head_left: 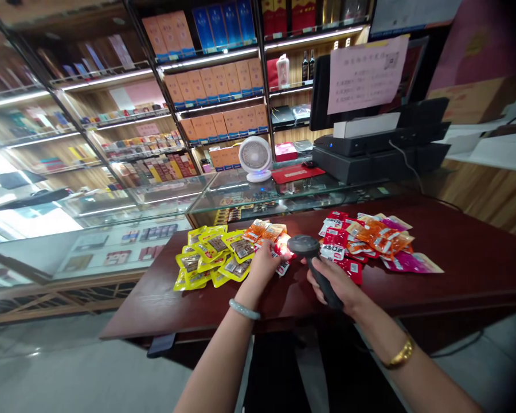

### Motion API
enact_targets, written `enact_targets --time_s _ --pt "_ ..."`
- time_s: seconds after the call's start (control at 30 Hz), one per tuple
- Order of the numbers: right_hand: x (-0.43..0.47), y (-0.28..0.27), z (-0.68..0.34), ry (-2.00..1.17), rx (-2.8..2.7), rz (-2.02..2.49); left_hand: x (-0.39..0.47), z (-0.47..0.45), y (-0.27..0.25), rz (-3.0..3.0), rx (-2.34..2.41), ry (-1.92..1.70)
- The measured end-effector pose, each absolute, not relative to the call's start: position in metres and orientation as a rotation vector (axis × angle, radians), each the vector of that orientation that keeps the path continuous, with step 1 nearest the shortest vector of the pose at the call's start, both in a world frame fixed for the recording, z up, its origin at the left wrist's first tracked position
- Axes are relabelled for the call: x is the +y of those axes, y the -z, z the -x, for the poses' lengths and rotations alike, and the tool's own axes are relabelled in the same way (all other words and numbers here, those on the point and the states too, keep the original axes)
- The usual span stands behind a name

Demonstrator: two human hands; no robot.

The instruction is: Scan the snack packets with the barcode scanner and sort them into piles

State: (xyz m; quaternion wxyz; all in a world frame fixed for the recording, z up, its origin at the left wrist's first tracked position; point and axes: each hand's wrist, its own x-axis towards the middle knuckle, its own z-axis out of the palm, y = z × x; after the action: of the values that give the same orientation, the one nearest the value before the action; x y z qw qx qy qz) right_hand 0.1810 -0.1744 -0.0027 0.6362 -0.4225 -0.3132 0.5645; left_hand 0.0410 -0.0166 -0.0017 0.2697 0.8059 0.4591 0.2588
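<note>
My right hand [333,282] is wrapped round the handle of a dark handheld barcode scanner [305,246], its head turned left. Light from the scanner falls on a red snack packet [282,250], which my left hand [266,261] pinches by its near side. Left of that hand lies a spread of yellow snack packets [215,252], some overlapping. Orange packets [264,230] rest just beyond my left fingers. To the right of the scanner is a heap of red packets [336,236], orange packets [380,236] and purple packets [413,263].
The packets lie on a dark red-brown table [464,275]. Behind it stands a glass display counter [236,189] with a small white fan [255,158] on top. A monitor [320,94] and a black cash drawer [348,163] are at the back right. Stocked shelves line the wall.
</note>
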Motion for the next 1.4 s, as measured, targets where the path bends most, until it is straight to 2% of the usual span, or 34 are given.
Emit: enact_targets --time_s 0.17,0.3,0.47,0.6,0.7,0.83,1.4 --pt "-0.188 0.007 -0.183 -1.278 -0.667 0.964 -0.018 -0.064 0.017 -1.922 1.275 -0.665" --pt "-0.203 0.011 -0.188 -1.272 -0.666 0.975 -0.03 -0.1 0.014 -1.765 1.095 -0.656" --pt "-0.221 0.01 -0.197 -1.27 -0.666 0.982 -0.038 -0.118 0.0 -2.137 0.926 -0.586" --pt "-0.225 0.009 -0.2 -1.267 -0.68 1.008 -0.032 -0.094 -0.005 -2.505 1.209 -0.715" --pt "-0.223 0.01 -0.198 -1.294 -0.69 1.011 -0.022 -0.07 0.0 -2.734 1.448 -0.568" --pt "-0.219 0.015 -0.189 -1.304 -0.734 1.035 -0.017 -0.05 0.011 -2.778 1.486 -0.339" --pt "-0.218 0.023 -0.178 -1.269 -0.849 1.187 -0.062 -0.021 0.015 -2.924 1.292 -0.429"
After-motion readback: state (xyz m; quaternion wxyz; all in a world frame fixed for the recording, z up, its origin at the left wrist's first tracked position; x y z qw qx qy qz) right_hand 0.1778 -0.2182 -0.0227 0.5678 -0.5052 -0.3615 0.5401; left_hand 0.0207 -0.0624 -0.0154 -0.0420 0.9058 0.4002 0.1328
